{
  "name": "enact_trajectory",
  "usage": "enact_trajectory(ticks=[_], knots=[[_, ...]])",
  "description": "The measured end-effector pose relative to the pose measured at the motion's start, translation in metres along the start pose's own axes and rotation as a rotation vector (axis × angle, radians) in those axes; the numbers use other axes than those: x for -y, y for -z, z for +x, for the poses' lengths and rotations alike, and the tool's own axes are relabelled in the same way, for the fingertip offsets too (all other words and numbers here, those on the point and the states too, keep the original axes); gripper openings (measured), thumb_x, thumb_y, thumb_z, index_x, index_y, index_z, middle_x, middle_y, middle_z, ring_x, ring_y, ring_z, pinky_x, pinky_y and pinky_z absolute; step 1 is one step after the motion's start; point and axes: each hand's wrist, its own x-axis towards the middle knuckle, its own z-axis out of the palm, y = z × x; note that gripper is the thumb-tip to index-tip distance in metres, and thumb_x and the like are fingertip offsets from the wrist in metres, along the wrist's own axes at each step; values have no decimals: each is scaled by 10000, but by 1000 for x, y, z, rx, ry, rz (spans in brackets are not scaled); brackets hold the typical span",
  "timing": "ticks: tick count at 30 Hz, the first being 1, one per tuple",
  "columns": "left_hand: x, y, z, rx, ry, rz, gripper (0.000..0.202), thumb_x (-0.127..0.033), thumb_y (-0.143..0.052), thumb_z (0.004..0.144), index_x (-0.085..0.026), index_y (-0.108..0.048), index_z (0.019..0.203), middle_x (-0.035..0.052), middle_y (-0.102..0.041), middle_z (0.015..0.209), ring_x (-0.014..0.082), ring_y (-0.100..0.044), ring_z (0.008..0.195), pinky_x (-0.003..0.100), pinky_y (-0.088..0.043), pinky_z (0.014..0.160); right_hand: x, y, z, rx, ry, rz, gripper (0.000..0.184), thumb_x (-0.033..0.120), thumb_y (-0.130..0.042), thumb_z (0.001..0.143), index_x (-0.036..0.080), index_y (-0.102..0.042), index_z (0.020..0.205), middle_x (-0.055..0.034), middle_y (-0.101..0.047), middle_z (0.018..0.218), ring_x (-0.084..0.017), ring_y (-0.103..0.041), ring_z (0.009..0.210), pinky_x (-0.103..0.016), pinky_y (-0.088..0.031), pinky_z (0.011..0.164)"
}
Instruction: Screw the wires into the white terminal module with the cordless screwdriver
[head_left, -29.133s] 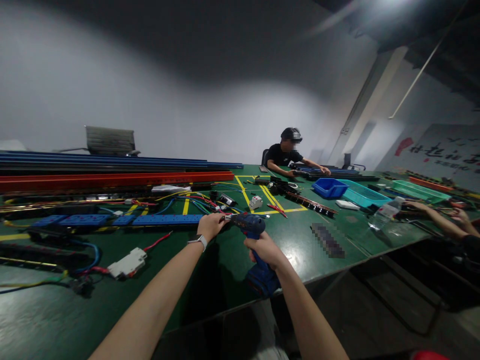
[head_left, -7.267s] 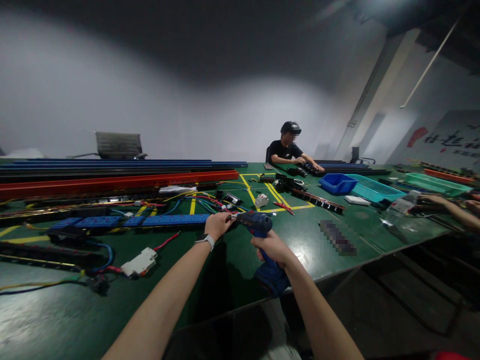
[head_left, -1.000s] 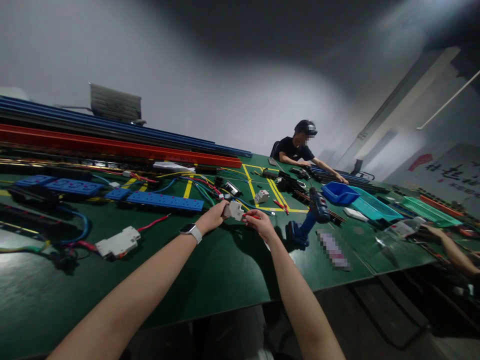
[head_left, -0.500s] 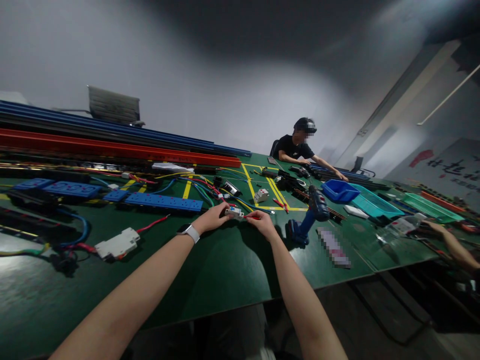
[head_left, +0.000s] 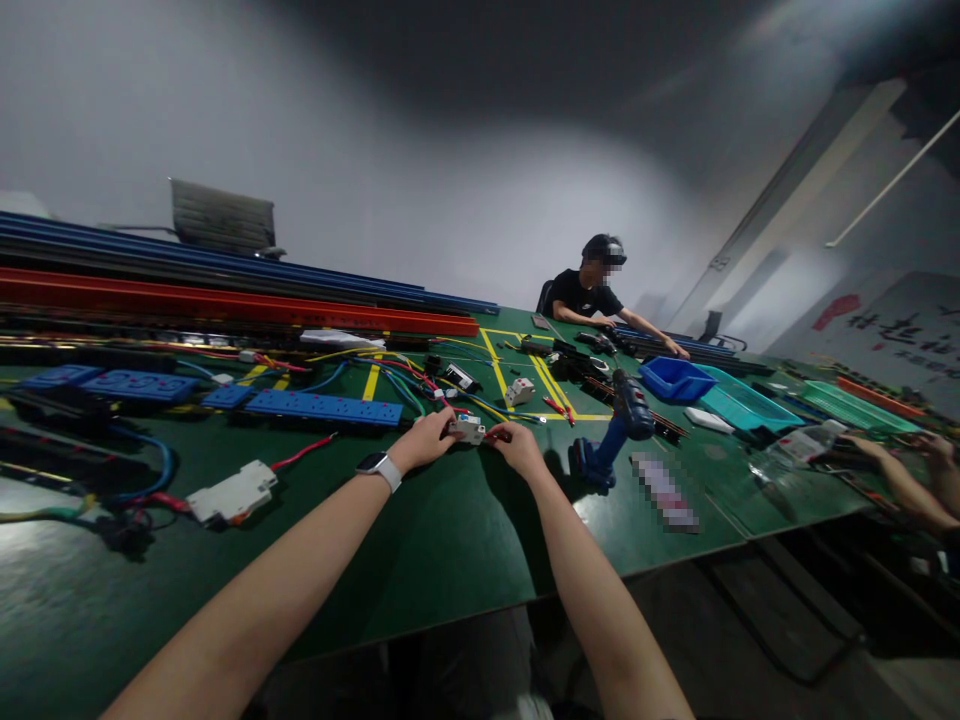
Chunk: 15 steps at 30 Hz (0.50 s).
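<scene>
My left hand (head_left: 425,440) is closed around the left end of a small white circuit breaker (head_left: 469,431), held just over the green table. At the breaker's right end, my right hand (head_left: 516,446) pinches a short red wire (head_left: 490,436); most of it is hidden by the fingers. Whether the wire sits inside the breaker's terminal I cannot make out. Behind my hands lie a second white breaker (head_left: 519,391), a black-and-white module (head_left: 459,376) and a red-handled tool or lead (head_left: 557,407). A blue cordless drill (head_left: 616,430) stands right of my right hand.
Blue socket strips (head_left: 322,407) and a larger white breaker (head_left: 234,494) with a red lead lie left. Long red rails (head_left: 225,300) line the back. Blue (head_left: 677,381) and teal trays (head_left: 746,402) stand right. A person (head_left: 587,290) sits opposite; another's hands (head_left: 874,455) work far right.
My right hand has come slightly closer to the breaker, and less red wire shows between them. At far right, a second hand of the co-worker has come into view.
</scene>
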Motion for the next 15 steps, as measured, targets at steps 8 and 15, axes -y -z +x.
enact_trajectory(ticks=[8, 15], knots=[[-8, 0, 4, -54, 6, 27, 418, -470, -708, 776, -251, -620, 1121, 83, -703, 1050, 283, -637, 995, 361, -454, 848, -5, 1, 0, 11, -2, 27, 208, 173, -730, 633, 220, -755, 834, -15, -704, 769, -183, -605, 733, -319, -496, 747], [-15, -4, 6, -73, 33, 38, 281, -434, -708, 751, -220, -582, 883, 53, -674, 872, 233, -621, 794, 302, -426, 690, -13, 1, 2, 58, -11, 92, 292, 149, -721, 638, 209, -717, 924, -32, -729, 922, -202, -673, 880, -366, -522, 870]])
